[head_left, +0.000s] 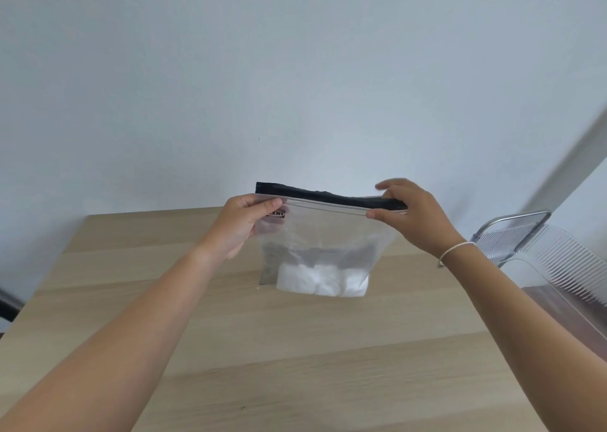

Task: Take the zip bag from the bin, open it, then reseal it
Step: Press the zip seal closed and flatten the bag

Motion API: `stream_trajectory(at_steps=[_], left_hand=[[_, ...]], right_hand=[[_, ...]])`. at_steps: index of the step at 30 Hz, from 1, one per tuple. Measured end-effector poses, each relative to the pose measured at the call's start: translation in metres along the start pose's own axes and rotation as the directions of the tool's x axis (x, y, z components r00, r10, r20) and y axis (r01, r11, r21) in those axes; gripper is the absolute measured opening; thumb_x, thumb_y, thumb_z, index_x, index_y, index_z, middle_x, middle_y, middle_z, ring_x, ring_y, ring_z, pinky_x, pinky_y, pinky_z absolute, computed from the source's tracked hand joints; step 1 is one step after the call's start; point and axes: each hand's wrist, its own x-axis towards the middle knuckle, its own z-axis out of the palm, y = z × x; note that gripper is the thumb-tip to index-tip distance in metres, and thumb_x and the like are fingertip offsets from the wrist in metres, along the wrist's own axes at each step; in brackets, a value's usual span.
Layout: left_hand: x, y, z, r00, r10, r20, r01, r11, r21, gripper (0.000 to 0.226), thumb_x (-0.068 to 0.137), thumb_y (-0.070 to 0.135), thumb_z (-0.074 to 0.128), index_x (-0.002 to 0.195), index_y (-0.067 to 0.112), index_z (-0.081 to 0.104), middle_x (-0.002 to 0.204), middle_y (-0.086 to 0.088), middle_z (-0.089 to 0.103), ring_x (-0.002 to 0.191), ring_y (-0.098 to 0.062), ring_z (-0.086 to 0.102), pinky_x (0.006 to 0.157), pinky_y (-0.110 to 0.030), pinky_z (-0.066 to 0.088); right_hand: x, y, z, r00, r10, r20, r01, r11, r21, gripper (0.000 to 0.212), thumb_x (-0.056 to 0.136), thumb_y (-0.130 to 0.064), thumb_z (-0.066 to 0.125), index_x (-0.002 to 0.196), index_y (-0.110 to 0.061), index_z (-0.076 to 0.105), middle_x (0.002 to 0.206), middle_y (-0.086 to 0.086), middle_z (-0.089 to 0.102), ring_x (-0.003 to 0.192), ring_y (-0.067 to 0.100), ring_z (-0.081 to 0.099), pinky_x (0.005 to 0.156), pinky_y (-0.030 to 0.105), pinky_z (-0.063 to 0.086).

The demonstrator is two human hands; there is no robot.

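A clear zip bag (323, 234) with a black strip along its top hangs upright over the wooden table, with white lumps and something dark in its bottom. My left hand (244, 223) pinches the top left corner by the seal. My right hand (412, 213) pinches the top right end of the black strip between thumb and fingers. Whether the seal is parted I cannot tell. The clear ribbed plastic bin (558, 267) stands at the right, beside the table.
The light wooden table (262, 349) fills the lower half of the view and ends at a plain white wall. A metal-framed mesh chair back (512, 231) shows behind the bin. A dark object sits at the far left edge (8, 303).
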Motion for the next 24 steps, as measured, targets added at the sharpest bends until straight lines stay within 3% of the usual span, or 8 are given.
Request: stream_trajectory(at_steps=[4,6,9,12,15,17,21,24], left_hand=[[-0.002,-0.001,-0.004,1.0,-0.018,0.018,0.017,1.0,0.024,0.014,0.068,0.03,0.07,0.079,0.022,0.075,0.081,0.002,0.076,0.071,-0.013,0.071,0.065,-0.023,0.058],[-0.001,-0.002,-0.006,1.0,-0.024,0.007,0.024,0.999,0.032,0.017,0.067,0.031,0.07,0.08,0.022,0.075,0.081,0.002,0.076,0.071,-0.013,0.07,0.065,-0.023,0.058],[-0.001,-0.003,-0.015,0.998,-0.04,-0.045,0.041,0.999,0.018,0.011,0.074,0.026,0.068,0.082,0.021,0.074,0.08,0.003,0.076,0.071,-0.013,0.071,0.062,-0.022,0.057],[-0.003,-0.006,-0.025,0.997,-0.056,-0.049,0.06,0.995,0.076,0.009,0.077,0.021,0.067,0.082,0.021,0.073,0.08,0.003,0.076,0.072,-0.013,0.071,0.064,-0.024,0.057],[-0.005,-0.007,-0.028,0.996,-0.081,-0.033,0.085,0.981,0.177,0.011,0.081,0.013,0.065,0.086,0.021,0.072,0.079,0.006,0.076,0.073,-0.013,0.07,0.071,-0.029,0.057],[-0.004,0.0,-0.028,0.997,-0.049,-0.057,0.063,0.961,0.271,0.016,0.08,0.012,0.067,0.089,0.025,0.07,0.079,0.009,0.075,0.075,-0.009,0.068,0.073,-0.023,0.054],[-0.001,0.028,-0.02,0.997,0.076,-0.004,-0.061,0.819,0.571,0.03,0.072,0.029,0.076,0.096,0.043,0.063,0.094,0.018,0.068,0.082,0.009,0.063,0.069,-0.005,0.044],[0.002,0.045,-0.003,0.993,0.085,0.085,-0.12,0.678,0.725,0.031,0.068,0.042,0.075,0.095,0.049,0.061,0.099,0.019,0.066,0.092,-0.001,0.06,0.079,-0.02,0.046]], right_hand=[[-0.005,0.009,-0.001,0.998,0.033,0.057,-0.035,0.998,0.046,0.018,0.078,-0.025,0.068,0.073,-0.012,0.057,0.061,-0.005,0.051,0.054,0.005,0.041,0.051,0.015,0.031],[-0.005,0.011,-0.001,0.999,0.021,0.035,-0.023,0.998,0.058,0.012,0.079,-0.018,0.066,0.073,-0.016,0.056,0.062,-0.008,0.051,0.055,0.003,0.043,0.052,0.012,0.034],[-0.005,0.013,-0.002,0.997,0.066,-0.045,-0.056,0.979,0.197,0.023,0.08,-0.006,0.062,0.075,-0.025,0.05,0.068,-0.006,0.055,0.057,0.01,0.043,0.054,0.008,0.035],[-0.006,0.015,-0.003,0.986,0.127,-0.107,-0.089,0.948,0.306,0.032,0.08,-0.003,0.061,0.078,-0.031,0.047,0.057,-0.012,0.056,0.056,0.003,0.047,0.055,0.006,0.036],[-0.01,0.013,0.0,0.976,0.177,-0.128,-0.103,0.889,0.445,0.031,0.08,-0.007,0.061,0.085,-0.035,0.051,0.06,-0.012,0.061,0.063,0.007,0.056,0.068,0.015,0.043],[-0.011,0.01,0.001,0.972,0.189,-0.138,-0.088,0.842,0.532,0.029,0.082,-0.007,0.06,0.089,-0.034,0.054,0.065,-0.007,0.062,0.065,0.009,0.058,0.076,0.024,0.045],[-0.008,-0.004,0.001,0.978,0.155,-0.14,-0.043,0.806,0.59,0.025,0.081,-0.01,0.059,0.091,-0.034,0.058,0.072,0.0,0.063,0.068,0.014,0.055,0.08,0.034,0.042],[-0.003,-0.018,0.003,0.984,0.115,-0.137,-0.013,0.808,0.589,0.027,0.082,-0.009,0.06,0.09,-0.034,0.059,0.064,-0.014,0.064,0.068,0.013,0.053,0.075,0.027,0.041]])
